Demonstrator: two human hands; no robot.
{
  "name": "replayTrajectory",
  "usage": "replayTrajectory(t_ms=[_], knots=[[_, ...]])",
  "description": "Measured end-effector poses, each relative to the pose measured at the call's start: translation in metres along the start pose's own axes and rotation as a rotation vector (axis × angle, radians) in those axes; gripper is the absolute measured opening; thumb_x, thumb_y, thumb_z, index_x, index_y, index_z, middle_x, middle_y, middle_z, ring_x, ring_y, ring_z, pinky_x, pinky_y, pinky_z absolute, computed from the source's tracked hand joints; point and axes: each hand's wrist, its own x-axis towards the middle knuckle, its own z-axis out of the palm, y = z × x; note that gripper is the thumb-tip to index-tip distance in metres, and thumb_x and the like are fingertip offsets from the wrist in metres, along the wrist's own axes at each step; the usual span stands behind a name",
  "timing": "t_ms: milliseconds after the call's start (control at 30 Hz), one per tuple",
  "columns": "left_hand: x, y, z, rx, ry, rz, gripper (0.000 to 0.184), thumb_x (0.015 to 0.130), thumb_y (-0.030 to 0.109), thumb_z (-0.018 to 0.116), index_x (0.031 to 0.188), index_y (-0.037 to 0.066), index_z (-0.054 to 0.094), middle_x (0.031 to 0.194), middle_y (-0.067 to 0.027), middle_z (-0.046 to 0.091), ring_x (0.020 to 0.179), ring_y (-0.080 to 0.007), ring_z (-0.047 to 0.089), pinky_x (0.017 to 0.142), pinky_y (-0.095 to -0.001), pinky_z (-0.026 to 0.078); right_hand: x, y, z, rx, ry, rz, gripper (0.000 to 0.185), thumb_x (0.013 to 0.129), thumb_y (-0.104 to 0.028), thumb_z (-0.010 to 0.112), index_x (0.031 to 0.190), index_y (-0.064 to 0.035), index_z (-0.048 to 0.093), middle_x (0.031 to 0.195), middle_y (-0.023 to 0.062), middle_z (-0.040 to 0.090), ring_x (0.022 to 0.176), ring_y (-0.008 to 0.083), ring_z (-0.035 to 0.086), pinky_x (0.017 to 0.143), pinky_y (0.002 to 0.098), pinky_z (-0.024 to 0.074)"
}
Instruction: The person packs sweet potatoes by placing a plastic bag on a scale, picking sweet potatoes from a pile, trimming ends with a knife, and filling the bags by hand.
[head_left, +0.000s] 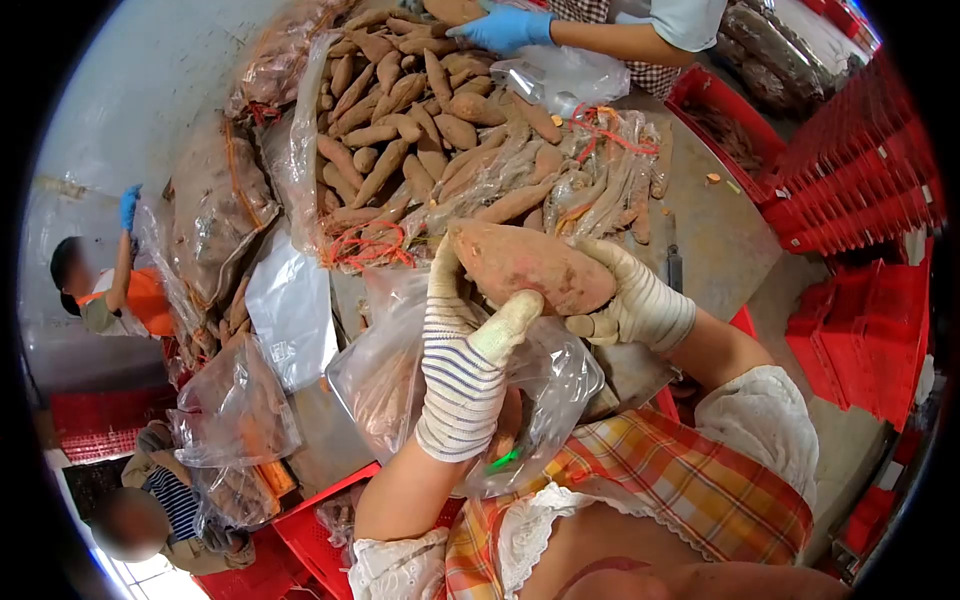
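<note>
A large sweet potato (535,268) is held up between my two gloved hands. My left hand (468,325), in a striped white glove, is closed around its left end, the thumb pressed on its near side. My right hand (630,300), gloved the same way, grips the right end with its fingers underneath. Below my hands lies an open clear plastic bag (555,375) with sweet potatoes partly visible inside. Just beyond is a big heap of sweet potatoes (400,110), partly covered by clear plastic with red ties (370,245).
Across the table, a co-worker's blue-gloved hand (505,28) touches the heap. Red crates (850,170) are stacked at the right. Filled sacks (215,215) and a white plastic sheet (290,310) lie to the left. Two other people are at the left. A red crate (315,545) stands near me.
</note>
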Motion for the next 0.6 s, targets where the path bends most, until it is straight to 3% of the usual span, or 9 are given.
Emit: replayTrajectory(t_ms=[33,100,133,200,233,300,333,433,600], knots=[[-0.001,-0.001,-0.002,0.002,0.003,0.0,0.08,0.074,0.008,0.071,0.138,-0.003,0.023,0.128,-0.0139,0.043,0.116,-0.0209,0.045,0.099,-0.0339,0.036,0.003,-0.001,-0.006,0.001,-0.002,0.003,0.044,0.089,-0.044,0.049,0.114,-0.0081,0.056,0.091,0.0082,0.066,0.062,0.018,0.064,0.049,0.0246,0.0523],[-0.003,-0.005,-0.005,-0.083,0.025,-0.017,0.073,0.079,0.01,0.066,0.138,-0.003,0.024,0.129,-0.0127,0.043,0.117,-0.0204,0.045,0.099,-0.0335,0.036,0.008,-0.001,-0.019,-0.181,-0.283,-0.225,0.051,0.086,-0.044,0.055,0.119,-0.0052,0.053,0.101,0.0076,0.064,0.084,0.0177,0.064,0.071,0.026,0.0532],[-0.002,-0.007,-0.01,-0.079,0.022,-0.02,0.073,0.079,0.01,0.066,0.138,-0.003,0.024,0.129,-0.0127,0.043,0.117,-0.0204,0.045,0.099,-0.0335,0.036,0.006,0.0,-0.019,-0.176,-0.283,-0.228,0.051,0.086,-0.044,0.055,0.119,-0.0052,0.053,0.101,0.0076,0.064,0.084,0.0177,0.064,0.071,0.026,0.0532],[0.002,-0.009,-0.021,-0.06,-0.045,-0.058,0.065,0.085,0.012,0.06,0.138,-0.002,0.026,0.129,-0.0116,0.043,0.117,-0.0202,0.045,0.099,-0.0337,0.036,-0.005,-0.004,-0.01,-0.406,-0.232,-0.551,0.062,0.08,-0.039,0.066,0.127,-0.005,0.044,0.115,0.0071,0.057,0.104,0.0161,0.056,0.089,0.0268,0.0448],[0.001,-0.009,-0.019,-0.057,-0.05,-0.062,0.065,0.085,0.012,0.06,0.138,-0.002,0.026,0.129,-0.0116,0.043,0.117,-0.0202,0.045,0.099,-0.0337,0.036,-0.003,-0.004,-0.014,-0.401,-0.228,-0.554,0.062,0.08,-0.039,0.066,0.127,-0.005,0.044,0.115,0.0071,0.057,0.104,0.0161,0.056,0.089,0.0268,0.0448],[0.001,-0.01,-0.014,-0.032,-0.072,-0.028,0.061,0.086,0.015,0.057,0.139,0.002,0.029,0.128,-0.0107,0.045,0.116,-0.0203,0.046,0.099,-0.0351,0.038,0.002,-0.004,-0.022,-0.516,-0.265,-0.82,0.067,0.076,-0.033,0.072,0.129,-0.005,0.042,0.119,0.008,0.054,0.11,0.0181,0.052,0.094,0.0321,0.0425],[0.0,-0.011,-0.013,-0.031,-0.08,-0.034,0.061,0.086,0.015,0.057,0.139,0.002,0.029,0.128,-0.0107,0.045,0.116,-0.0203,0.046,0.099,-0.0351,0.038,-0.003,-0.005,-0.022,-0.452,-0.259,-0.799,0.075,0.069,-0.026,0.077,0.131,-0.0049,0.04,0.122,0.0074,0.052,0.116,0.0183,0.048,0.1,0.0349,0.0378],[-0.001,-0.013,-0.012,-0.026,-0.073,-0.105,0.061,0.086,0.015,0.058,0.139,0.006,0.03,0.128,-0.0093,0.045,0.115,-0.0201,0.048,0.097,-0.0357,0.04,-0.005,-0.006,-0.021,-0.539,-0.248,-0.95,0.077,0.067,-0.02,0.078,0.132,-0.0054,0.038,0.124,0.0056,0.051,0.117,0.018,0.047,0.1,0.0348,0.0372],[0.003,-0.014,-0.015,-0.017,-0.055,-0.168,0.053,0.086,0.023,0.06,0.133,0.008,0.04,0.122,-0.0054,0.052,0.11,-0.0169,0.051,0.088,-0.0307,0.044,0.004,0.0,-0.032,-0.517,-0.32,-1.026,0.088,0.065,0.001,0.078,0.138,-0.0088,0.03,0.124,0.0029,0.048,0.115,0.0133,0.045,0.097,0.0314,0.0382]])
